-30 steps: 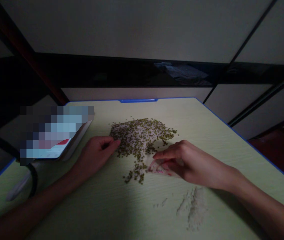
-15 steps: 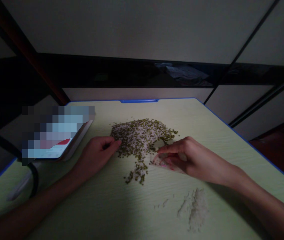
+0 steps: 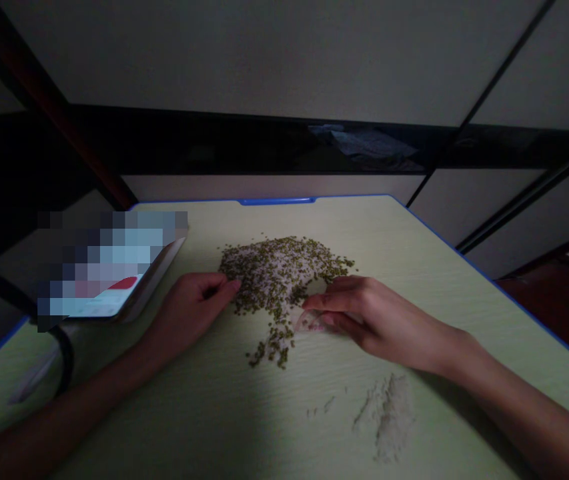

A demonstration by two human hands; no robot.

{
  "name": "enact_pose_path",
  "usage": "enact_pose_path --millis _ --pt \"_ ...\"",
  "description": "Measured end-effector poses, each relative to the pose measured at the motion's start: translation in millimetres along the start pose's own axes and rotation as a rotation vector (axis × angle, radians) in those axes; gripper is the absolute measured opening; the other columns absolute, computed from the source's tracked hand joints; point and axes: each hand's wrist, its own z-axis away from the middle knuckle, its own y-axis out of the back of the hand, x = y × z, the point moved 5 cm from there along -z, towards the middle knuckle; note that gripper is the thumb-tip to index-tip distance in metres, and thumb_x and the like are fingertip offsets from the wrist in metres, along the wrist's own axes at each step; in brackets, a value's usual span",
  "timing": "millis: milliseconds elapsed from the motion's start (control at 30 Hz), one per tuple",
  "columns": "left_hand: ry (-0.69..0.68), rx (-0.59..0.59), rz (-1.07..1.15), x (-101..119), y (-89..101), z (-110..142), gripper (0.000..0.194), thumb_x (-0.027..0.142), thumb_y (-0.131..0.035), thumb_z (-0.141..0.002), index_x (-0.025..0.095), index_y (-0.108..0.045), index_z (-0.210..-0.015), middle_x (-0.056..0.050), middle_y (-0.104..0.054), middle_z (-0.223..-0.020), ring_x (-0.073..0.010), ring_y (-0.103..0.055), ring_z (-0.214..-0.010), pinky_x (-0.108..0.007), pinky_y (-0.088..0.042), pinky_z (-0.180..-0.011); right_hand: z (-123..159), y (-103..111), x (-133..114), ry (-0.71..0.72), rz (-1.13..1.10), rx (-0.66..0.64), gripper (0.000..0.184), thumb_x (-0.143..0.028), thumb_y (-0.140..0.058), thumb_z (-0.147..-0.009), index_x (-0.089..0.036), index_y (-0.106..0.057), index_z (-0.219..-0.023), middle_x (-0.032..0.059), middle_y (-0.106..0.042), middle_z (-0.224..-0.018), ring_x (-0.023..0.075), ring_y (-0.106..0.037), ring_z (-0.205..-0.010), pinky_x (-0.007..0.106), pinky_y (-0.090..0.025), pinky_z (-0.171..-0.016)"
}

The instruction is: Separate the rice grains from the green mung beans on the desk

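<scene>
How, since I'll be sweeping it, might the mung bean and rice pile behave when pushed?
The mung bean and rice pile would probably scatter, being loose grains. Stray beans look small and roundish, so some might roll. Low and wide, it seems unlikely to topple.

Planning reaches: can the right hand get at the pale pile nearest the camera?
Probably yes: the pale pile lies on the near side of the right hand, with nothing visible between, though that hand seems to hold clear plastic.
</scene>
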Motion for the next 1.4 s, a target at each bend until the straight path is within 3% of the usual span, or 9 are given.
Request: enact_pose_path --millis 167,533,767,1100,1400 --pt "0.002 -0.007 -0.001 1.1 0.0 0.2 0.035 0.037 -0.042 -0.073 0.019 -0.032 -0.044 0.008 -0.027 -0.044 -0.0079 -0.031 -0.045 -0.021 -0.023 -0.047 1.8 1.7 -5.0 0.056 0.034 -0.057 0.032 -0.002 -0.043 -0.077 -0.017 -0.061 -0.100 0.0058 -0.062 -0.082 0.0162 -0.055 -0.078 0.029 -0.039 -0.069" --pt "0.010 -0.002 -0.004 1.4 0.3 1.3 0.035 0.037 -0.042 -0.073 0.019 -0.033 -0.044 0.008 -0.027 -0.044 -0.0078 -0.031 -0.045 -0.021 -0.023 -0.047 -0.8 0.7 0.6 0.008 0.037 0.031 0.032 -0.007 -0.043 -0.080 -0.017 -0.059 -0.105 0.0076 -0.063 -0.088 0.0179 -0.056 -0.082 0.031 -0.041 -0.070" --pt "0.001 -0.004 -0.002 0.2 0.1 0.7 0.035 0.038 -0.041 -0.073 0.019 -0.032 -0.045 0.008 -0.026 -0.044 -0.0079 -0.031 -0.045 -0.021 -0.023 -0.047 -0.6 1.8 -5.0 0.076 0.024 -0.023 0.033 -0.001 -0.045 -0.077 -0.016 -0.061 -0.101 0.0063 -0.062 -0.081 0.0163 -0.056 -0.077 0.029 -0.040 -0.069" --pt "0.012 -0.006 0.020 1.3 0.1 1.1 0.035 0.037 -0.043 -0.072 0.019 -0.034 -0.044 0.008 -0.028 -0.044 -0.0078 -0.031 -0.045 -0.021 -0.023 -0.046 -1.5 -0.3 -6.8 0.099 0.061 -0.013 0.038 0.000 -0.042 -0.076 -0.015 -0.059 -0.107 0.0063 -0.061 -0.084 0.0167 -0.054 -0.079 0.030 -0.040 -0.072" --pt "-0.005 -0.003 0.024 1.1 -0.4 0.6 0.034 0.035 -0.043 -0.072 0.019 -0.032 -0.045 0.008 -0.027 -0.044 -0.0072 -0.030 -0.045 -0.020 -0.023 -0.047 0.4 0.5 -8.5 0.122 0.032 -0.059 0.033 0.000 -0.043 -0.077 -0.016 -0.061 -0.099 0.0061 -0.063 -0.087 0.0171 -0.054 -0.084 0.030 -0.038 -0.074"
